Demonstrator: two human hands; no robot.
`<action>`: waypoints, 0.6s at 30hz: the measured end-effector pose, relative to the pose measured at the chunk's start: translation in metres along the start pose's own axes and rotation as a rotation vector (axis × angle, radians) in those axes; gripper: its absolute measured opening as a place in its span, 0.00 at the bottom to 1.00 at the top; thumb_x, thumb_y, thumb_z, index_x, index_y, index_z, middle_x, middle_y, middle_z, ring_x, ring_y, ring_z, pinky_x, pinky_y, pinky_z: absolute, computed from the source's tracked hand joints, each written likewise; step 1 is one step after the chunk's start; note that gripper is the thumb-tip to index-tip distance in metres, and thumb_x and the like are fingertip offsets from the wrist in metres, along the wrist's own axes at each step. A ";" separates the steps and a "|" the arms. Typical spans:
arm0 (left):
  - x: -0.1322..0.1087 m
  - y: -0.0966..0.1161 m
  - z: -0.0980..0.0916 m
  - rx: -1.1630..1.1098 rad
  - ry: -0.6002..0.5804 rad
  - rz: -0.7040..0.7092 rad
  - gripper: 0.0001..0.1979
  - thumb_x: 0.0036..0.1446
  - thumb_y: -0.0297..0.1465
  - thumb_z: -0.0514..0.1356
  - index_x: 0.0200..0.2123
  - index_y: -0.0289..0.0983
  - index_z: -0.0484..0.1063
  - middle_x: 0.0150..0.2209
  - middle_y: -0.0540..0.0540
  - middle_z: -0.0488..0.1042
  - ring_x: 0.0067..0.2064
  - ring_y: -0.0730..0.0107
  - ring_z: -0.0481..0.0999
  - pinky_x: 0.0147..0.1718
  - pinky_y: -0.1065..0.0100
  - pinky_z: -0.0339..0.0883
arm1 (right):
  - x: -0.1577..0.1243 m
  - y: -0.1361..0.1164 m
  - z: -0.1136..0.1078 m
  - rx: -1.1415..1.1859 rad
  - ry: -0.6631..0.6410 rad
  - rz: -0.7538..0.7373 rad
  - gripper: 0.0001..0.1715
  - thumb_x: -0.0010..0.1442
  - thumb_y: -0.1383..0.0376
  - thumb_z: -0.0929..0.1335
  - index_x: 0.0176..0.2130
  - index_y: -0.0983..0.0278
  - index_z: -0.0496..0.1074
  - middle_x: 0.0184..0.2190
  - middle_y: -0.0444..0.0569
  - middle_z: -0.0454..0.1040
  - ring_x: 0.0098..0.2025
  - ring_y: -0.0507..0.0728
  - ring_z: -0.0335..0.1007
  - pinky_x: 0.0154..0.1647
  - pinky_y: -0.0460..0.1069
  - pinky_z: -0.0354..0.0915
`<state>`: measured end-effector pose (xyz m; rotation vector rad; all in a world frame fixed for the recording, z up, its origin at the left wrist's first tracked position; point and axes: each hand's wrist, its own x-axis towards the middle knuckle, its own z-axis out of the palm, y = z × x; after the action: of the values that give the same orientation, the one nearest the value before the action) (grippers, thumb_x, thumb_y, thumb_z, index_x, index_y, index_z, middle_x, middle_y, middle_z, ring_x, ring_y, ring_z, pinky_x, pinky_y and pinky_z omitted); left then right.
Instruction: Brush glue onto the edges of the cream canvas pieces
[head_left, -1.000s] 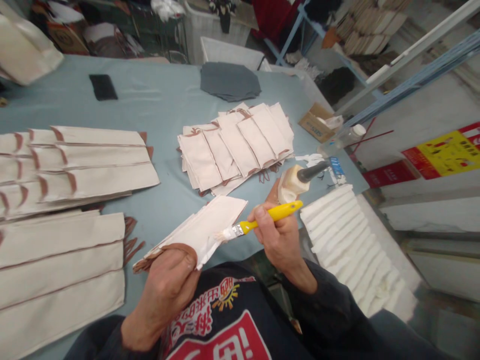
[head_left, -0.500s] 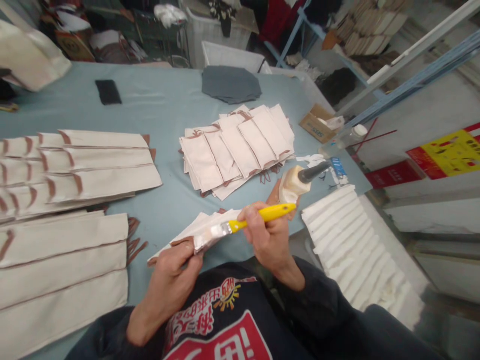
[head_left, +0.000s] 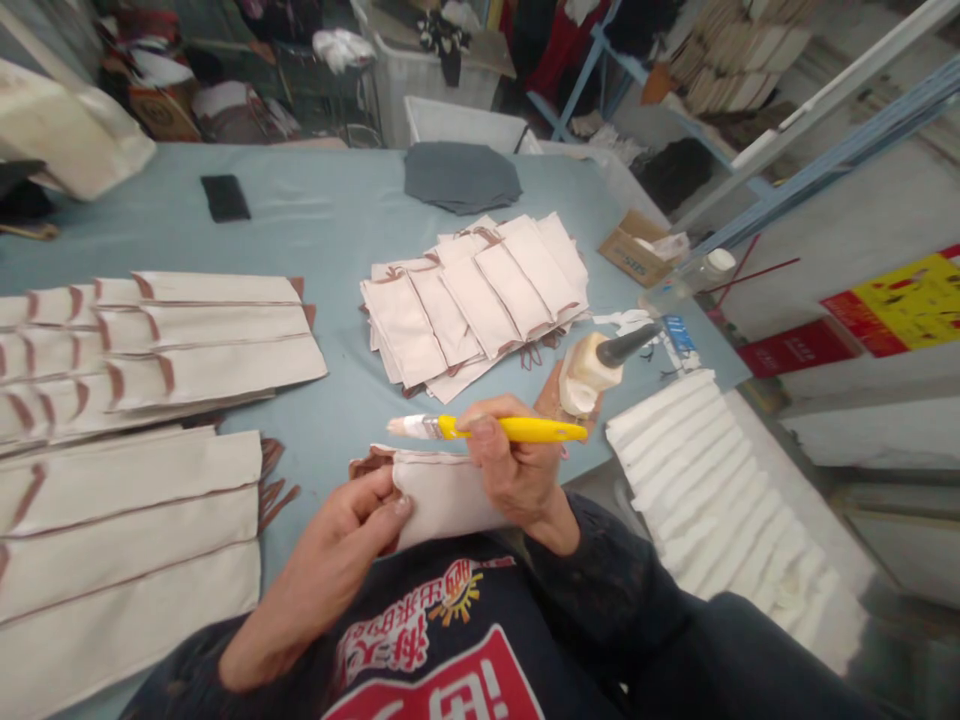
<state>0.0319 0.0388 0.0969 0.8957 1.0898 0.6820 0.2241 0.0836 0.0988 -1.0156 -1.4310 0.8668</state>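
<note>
My left hand (head_left: 352,530) pinches the left end of a cream fabric piece (head_left: 442,497) with brown edging, held near the front edge of the table. A yellow-handled paintbrush (head_left: 536,430) is gripped in my right hand (head_left: 517,470). Its bristles, coated white, point left above the fabric's upper edge, apart from it. Part of the fabric's right side is hidden behind my right hand. Just beyond that hand stands a cream-coloured glue bottle (head_left: 592,372) with a dark nozzle, on a brown base.
Cream fabric pieces with brown trim lie in a middle pile (head_left: 472,300) and in left stacks (head_left: 210,355). White folded strips (head_left: 720,500) sit at the right. Farther back are dark grey sheets (head_left: 461,177), a small black piece (head_left: 225,198) and a cardboard box (head_left: 637,250).
The brush has lifted off the fabric and turned nearly level. My left hand has turned the fabric so its plain cream face shows. My right hand still grips the brush.
</note>
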 end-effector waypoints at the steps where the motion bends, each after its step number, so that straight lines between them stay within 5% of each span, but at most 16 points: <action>1: -0.001 0.000 0.000 -0.030 -0.006 -0.008 0.20 0.62 0.48 0.64 0.37 0.35 0.77 0.24 0.53 0.65 0.26 0.74 0.56 0.24 0.72 0.51 | 0.001 0.000 -0.002 -0.010 0.020 -0.016 0.14 0.72 0.56 0.68 0.37 0.61 0.77 0.21 0.39 0.68 0.18 0.49 0.58 0.20 0.46 0.58; 5: -0.004 -0.001 -0.001 -0.152 0.043 -0.027 0.20 0.60 0.48 0.66 0.39 0.35 0.78 0.24 0.53 0.65 0.26 0.74 0.55 0.25 0.72 0.50 | -0.002 -0.013 -0.013 0.036 0.112 -0.067 0.14 0.73 0.59 0.67 0.37 0.60 0.77 0.19 0.37 0.67 0.17 0.48 0.59 0.19 0.45 0.59; 10: -0.006 0.005 0.001 -0.198 0.052 -0.051 0.21 0.54 0.48 0.72 0.28 0.35 0.76 0.22 0.53 0.65 0.25 0.76 0.56 0.23 0.73 0.51 | -0.002 -0.015 -0.012 -0.077 -0.089 -0.143 0.18 0.73 0.55 0.66 0.35 0.61 0.76 0.24 0.43 0.76 0.21 0.51 0.70 0.23 0.46 0.67; 13: -0.005 0.007 0.004 -0.236 0.069 -0.071 0.22 0.51 0.49 0.73 0.31 0.34 0.78 0.22 0.53 0.66 0.24 0.77 0.55 0.22 0.74 0.50 | 0.003 -0.009 -0.009 -0.103 -0.024 -0.156 0.15 0.73 0.58 0.66 0.37 0.61 0.76 0.27 0.44 0.79 0.24 0.51 0.73 0.24 0.46 0.69; 18: -0.005 0.012 0.008 -0.339 0.129 -0.087 0.18 0.48 0.43 0.76 0.29 0.33 0.80 0.19 0.53 0.66 0.22 0.78 0.55 0.20 0.76 0.51 | 0.003 -0.013 -0.008 -0.170 -0.114 -0.415 0.17 0.75 0.60 0.63 0.36 0.60 0.75 0.27 0.43 0.81 0.25 0.51 0.76 0.29 0.45 0.73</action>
<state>0.0377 0.0380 0.1111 0.5172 1.0798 0.8315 0.2311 0.0818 0.1130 -0.7597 -1.7564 0.5117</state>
